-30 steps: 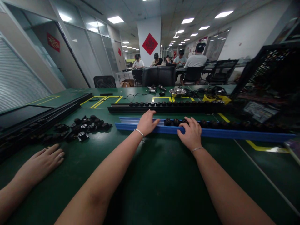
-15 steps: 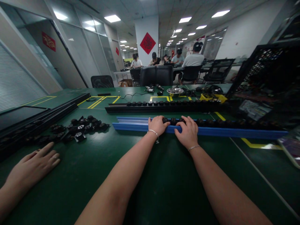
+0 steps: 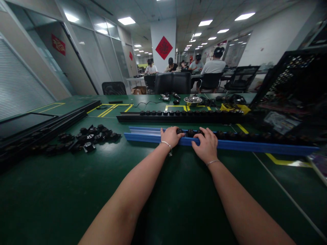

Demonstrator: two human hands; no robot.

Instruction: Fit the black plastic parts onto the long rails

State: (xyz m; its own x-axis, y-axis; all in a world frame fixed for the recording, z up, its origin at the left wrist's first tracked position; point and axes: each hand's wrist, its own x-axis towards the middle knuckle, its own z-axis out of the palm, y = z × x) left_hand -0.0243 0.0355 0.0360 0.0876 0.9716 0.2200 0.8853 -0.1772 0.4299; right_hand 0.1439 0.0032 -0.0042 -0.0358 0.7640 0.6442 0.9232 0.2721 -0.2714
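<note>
A long blue rail (image 3: 158, 139) with an open channel lies across the table in front of me. Black roller-like pieces (image 3: 190, 132) sit in a row in its channel, from the middle to the right. My left hand (image 3: 170, 136) is closed over the channel at the row's left end, its fingertips against a black piece (image 3: 179, 131). Farther right, my right hand (image 3: 206, 144) curls over the rail, thumb at the near wall and fingers over the row. Its fingertips are partly hidden among the black pieces.
Loose black pieces (image 3: 94, 136) are heaped left of the rail. Behind it runs a black rail (image 3: 153, 118) with similar pieces. Farther back are a metal bowl (image 3: 192, 100) and a yellow tray (image 3: 236, 109). Dark rails (image 3: 63, 120) lie at left; a black mesh rack (image 3: 281, 75) stands right.
Another person's hand at the lower left has gone out of view. The view has shifted slightly; both my hands stay on the blue rail in nearly the same places.
</note>
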